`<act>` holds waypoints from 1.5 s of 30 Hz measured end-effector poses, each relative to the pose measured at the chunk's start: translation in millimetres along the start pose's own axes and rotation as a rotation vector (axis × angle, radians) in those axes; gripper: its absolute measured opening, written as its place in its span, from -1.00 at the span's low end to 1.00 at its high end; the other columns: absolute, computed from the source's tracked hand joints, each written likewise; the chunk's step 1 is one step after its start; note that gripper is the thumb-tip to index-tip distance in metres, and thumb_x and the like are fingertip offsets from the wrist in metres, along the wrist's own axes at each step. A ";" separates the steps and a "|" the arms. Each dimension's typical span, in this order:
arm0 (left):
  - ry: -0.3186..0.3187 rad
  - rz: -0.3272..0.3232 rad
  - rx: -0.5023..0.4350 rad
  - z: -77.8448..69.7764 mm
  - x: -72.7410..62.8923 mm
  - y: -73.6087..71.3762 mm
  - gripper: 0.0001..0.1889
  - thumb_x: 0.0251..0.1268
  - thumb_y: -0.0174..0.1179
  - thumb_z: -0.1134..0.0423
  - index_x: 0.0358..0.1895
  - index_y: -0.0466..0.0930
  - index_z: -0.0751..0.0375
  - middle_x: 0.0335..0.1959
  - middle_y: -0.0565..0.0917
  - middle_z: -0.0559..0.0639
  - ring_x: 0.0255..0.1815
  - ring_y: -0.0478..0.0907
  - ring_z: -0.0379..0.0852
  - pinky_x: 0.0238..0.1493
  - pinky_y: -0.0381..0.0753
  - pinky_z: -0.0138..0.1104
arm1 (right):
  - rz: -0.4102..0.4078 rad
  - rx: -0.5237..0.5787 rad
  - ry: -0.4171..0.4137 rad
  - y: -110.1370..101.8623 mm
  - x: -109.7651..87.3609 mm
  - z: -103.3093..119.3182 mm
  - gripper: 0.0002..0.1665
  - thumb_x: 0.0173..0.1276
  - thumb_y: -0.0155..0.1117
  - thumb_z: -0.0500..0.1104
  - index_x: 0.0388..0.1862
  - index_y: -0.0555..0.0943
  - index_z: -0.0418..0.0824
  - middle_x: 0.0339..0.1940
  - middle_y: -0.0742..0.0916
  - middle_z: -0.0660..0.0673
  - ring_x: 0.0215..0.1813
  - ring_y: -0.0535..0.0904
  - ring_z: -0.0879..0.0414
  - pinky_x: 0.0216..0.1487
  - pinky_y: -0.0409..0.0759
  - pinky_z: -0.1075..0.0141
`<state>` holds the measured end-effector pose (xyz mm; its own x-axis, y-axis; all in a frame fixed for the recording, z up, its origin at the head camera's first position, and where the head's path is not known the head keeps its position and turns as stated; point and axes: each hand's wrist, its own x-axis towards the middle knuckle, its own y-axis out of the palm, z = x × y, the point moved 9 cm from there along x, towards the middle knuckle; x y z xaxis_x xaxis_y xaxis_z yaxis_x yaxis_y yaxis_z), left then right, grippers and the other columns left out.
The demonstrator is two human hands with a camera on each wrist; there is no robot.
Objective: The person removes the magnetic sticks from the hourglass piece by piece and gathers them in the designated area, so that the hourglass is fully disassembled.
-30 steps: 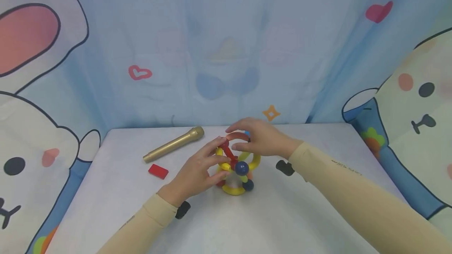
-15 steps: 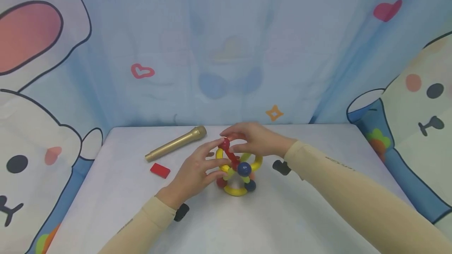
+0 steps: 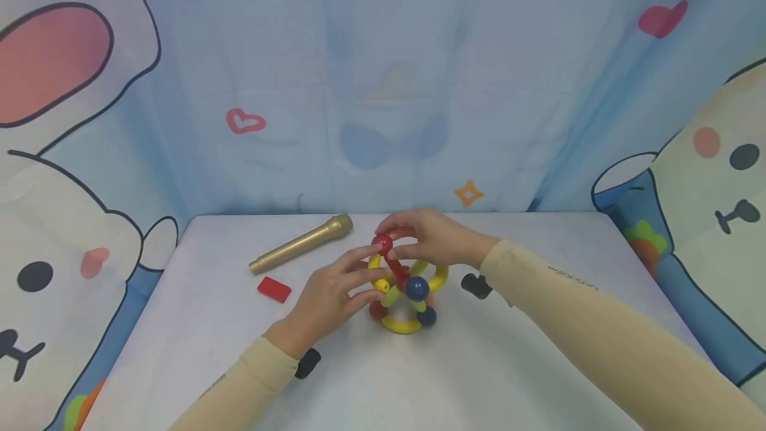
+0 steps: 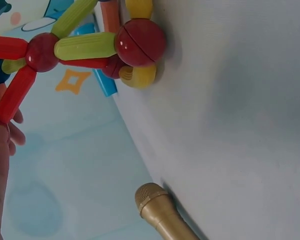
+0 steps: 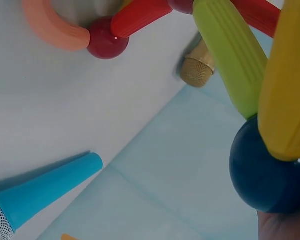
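Observation:
A magnetic ball-and-stick construction (image 3: 417, 288) stands on the table in the head view, with red and blue balls joined by red, green and yellow sticks. My left hand (image 3: 332, 294) is at its left side, the index finger at the top red ball (image 3: 383, 243) and the thumb and another finger around a yellow curved stick (image 3: 382, 285). From behind on the right, my right hand (image 3: 437, 238) pinches near that red ball and covers the far upper part. The right wrist view shows a dark blue ball (image 5: 265, 170) with skin against it.
A gold microphone (image 3: 302, 243) lies at the back left, with a red block (image 3: 274, 289) in front of it. The right wrist view shows a blue microphone (image 5: 50, 190) near the table's back edge. A patterned blue curtain (image 3: 299, 52) hangs behind the table (image 3: 509, 364).
The right fingers have come down to the top red ball. The left fingers have shifted slightly, and the yellow curved stick's end has turned toward the head camera. The head view has drifted a little.

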<state>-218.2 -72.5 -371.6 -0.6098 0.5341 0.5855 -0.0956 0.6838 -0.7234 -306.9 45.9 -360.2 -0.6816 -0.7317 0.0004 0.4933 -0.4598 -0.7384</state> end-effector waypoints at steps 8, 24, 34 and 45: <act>-0.021 0.018 -0.069 0.8 -0.5 2.0 -0.56 0.08 0.52 0.23 0.09 0.71 0.10 0.21 0.61 -0.02 0.22 0.54 -0.20 0.15 0.53 -0.39 | 0.007 0.009 -0.012 1.5 0.5 -1.7 -0.48 0.30 0.46 -0.18 0.24 0.61 0.01 0.10 0.68 0.14 0.17 0.61 0.15 0.17 0.58 0.19; 0.007 0.002 -0.024 0.2 -4.6 -3.5 -0.61 0.11 0.51 0.18 0.04 0.72 0.12 0.19 0.61 0.00 0.24 0.52 -0.17 0.17 0.53 -0.35 | 0.012 0.023 -0.023 3.0 1.3 -0.9 -0.51 0.30 0.45 -0.19 0.21 0.62 0.02 0.05 0.69 0.15 0.15 0.62 0.16 0.15 0.59 0.17; -0.150 0.095 0.022 20.3 -20.8 -3.8 -0.62 0.15 0.49 0.16 0.06 0.71 0.05 0.30 0.52 -0.06 0.25 0.52 -0.14 0.12 0.57 -0.32 | -0.002 0.060 0.021 0.7 -0.6 -8.3 -0.49 0.29 0.46 -0.22 0.22 0.62 -0.02 0.09 0.68 0.12 0.17 0.61 0.12 0.13 0.60 0.21; -0.421 0.336 0.039 58.4 -54.2 16.8 -0.62 0.19 0.45 0.10 0.10 0.71 -0.03 0.44 0.39 -0.06 0.33 0.45 -0.05 0.23 0.52 -0.17 | -0.008 0.057 0.046 -1.5 -0.7 -6.5 -0.50 0.28 0.47 -0.22 0.20 0.63 -0.01 0.08 0.69 0.12 0.14 0.62 0.16 0.10 0.62 0.26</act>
<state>-232.7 -119.0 -436.8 -0.8735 0.4695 0.1285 0.1347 0.4868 -0.8631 -310.6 50.3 -363.5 -0.7096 -0.7042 -0.0258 0.5163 -0.4946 -0.6991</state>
